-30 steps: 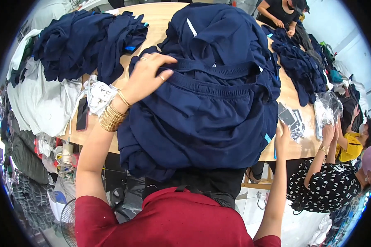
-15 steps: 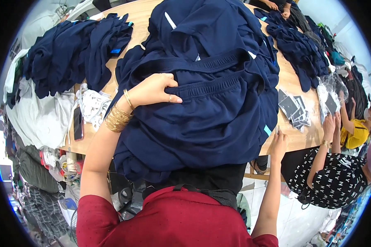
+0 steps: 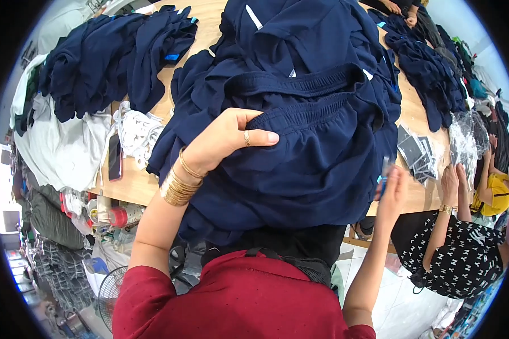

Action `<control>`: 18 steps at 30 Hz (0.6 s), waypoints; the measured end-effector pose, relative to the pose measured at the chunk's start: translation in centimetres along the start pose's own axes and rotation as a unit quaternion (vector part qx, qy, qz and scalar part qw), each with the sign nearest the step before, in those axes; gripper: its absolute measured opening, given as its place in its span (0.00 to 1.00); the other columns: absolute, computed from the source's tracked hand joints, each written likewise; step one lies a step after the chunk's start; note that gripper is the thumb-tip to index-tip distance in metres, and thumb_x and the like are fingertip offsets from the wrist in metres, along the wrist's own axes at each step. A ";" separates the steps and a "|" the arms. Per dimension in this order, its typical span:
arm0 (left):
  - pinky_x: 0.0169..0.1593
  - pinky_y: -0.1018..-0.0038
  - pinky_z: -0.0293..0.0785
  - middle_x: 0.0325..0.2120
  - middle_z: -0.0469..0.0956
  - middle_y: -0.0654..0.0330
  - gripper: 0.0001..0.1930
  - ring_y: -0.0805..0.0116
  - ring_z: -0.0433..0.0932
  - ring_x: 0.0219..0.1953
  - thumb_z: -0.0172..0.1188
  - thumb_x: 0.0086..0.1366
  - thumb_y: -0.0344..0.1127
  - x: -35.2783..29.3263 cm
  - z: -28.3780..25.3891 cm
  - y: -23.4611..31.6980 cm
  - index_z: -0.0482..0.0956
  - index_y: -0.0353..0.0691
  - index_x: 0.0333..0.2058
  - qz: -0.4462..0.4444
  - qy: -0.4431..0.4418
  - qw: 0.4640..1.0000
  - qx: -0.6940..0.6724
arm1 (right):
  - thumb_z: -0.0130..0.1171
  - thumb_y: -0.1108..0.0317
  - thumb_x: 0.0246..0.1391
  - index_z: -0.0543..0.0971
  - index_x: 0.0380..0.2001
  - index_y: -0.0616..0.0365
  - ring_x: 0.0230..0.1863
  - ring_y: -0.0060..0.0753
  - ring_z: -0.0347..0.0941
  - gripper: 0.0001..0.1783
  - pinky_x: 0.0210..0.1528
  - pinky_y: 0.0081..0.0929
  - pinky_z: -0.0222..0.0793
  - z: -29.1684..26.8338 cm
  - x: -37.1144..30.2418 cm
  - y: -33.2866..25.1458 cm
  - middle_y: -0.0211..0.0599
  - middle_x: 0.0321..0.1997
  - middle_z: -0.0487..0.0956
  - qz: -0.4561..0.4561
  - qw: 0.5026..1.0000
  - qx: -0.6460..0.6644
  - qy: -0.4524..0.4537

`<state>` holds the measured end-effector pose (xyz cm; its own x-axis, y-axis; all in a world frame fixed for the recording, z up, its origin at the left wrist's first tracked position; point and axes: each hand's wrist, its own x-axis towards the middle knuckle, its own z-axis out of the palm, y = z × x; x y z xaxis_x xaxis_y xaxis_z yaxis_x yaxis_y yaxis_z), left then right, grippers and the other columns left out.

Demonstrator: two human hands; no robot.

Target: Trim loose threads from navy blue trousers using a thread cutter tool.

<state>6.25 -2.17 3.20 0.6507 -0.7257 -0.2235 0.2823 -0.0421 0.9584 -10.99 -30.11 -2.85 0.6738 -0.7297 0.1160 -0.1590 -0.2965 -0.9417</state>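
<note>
A navy pair of elastic-waist bottoms (image 3: 300, 169) lies in front of me, on top of a heap of navy cloth. My left hand (image 3: 229, 138) is closed on the left end of its gathered waistband (image 3: 314, 114), thumb on top. The far side of the waistband stands up in a loop behind. At the heap's right edge, my right hand (image 3: 392, 192) is closed around a small slim tool (image 3: 385, 169) with a pale tip and a bluish part. It is blurred, so its exact kind does not show.
Navy garments pile on the wooden table (image 3: 136, 183) at left and right. White strips (image 3: 136, 133) and a phone (image 3: 115, 158) lie left. Small dark packets (image 3: 415, 152) lie right, near a co-worker's hands (image 3: 450, 183) and clear plastic (image 3: 468, 138). A fan (image 3: 110, 291) stands lower left.
My right hand has risen from the table edge with the small tool, tip upward. My left hand still grips the waistband, its thumb stretched further across. The whole view has shifted slightly.
</note>
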 end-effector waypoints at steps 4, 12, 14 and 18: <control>0.40 0.84 0.71 0.29 0.79 0.63 0.13 0.81 0.75 0.30 0.66 0.52 0.31 -1.2 1.2 0.1 0.78 0.29 0.35 -0.016 -0.006 0.999 -0.051 | 0.52 0.66 0.57 0.71 0.39 0.60 0.25 0.13 0.65 0.10 0.29 0.11 0.62 3.4 -3.4 -5.6 0.26 0.27 0.72 -0.046 0.985 0.085 -0.142; 0.39 0.83 0.71 0.28 0.79 0.63 0.14 0.80 0.75 0.30 0.67 0.50 0.32 -2.0 2.4 -1.0 0.79 0.30 0.34 -0.034 0.019 0.998 -0.050 | 0.64 0.67 0.46 0.75 0.31 0.60 0.18 0.23 0.67 0.12 0.22 0.17 0.62 6.1 -6.2 -9.2 0.34 0.19 0.74 -0.188 0.966 -0.066 -0.167; 0.39 0.82 0.71 0.29 0.79 0.62 0.14 0.80 0.75 0.30 0.67 0.51 0.32 -2.2 2.9 -0.9 0.79 0.30 0.35 -0.016 0.029 0.996 -0.078 | 0.65 0.65 0.45 0.75 0.31 0.59 0.18 0.29 0.71 0.12 0.22 0.20 0.64 6.3 -6.5 -9.3 0.36 0.20 0.75 -0.226 0.954 -0.111 -0.160; 0.39 0.82 0.71 0.29 0.79 0.62 0.15 0.80 0.75 0.30 0.67 0.51 0.33 -2.2 3.4 -1.0 0.78 0.29 0.35 -0.012 0.028 0.997 -0.072 | 0.65 0.64 0.45 0.75 0.31 0.59 0.19 0.30 0.71 0.13 0.22 0.20 0.64 6.7 -6.6 -8.7 0.35 0.21 0.75 -0.244 0.950 -0.127 -0.146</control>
<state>2.13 -2.90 3.35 0.6788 -0.6867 -0.2602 0.3944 0.0421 0.9180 -9.21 -18.52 2.47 0.8778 -0.2760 0.3914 0.0800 -0.7213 -0.6880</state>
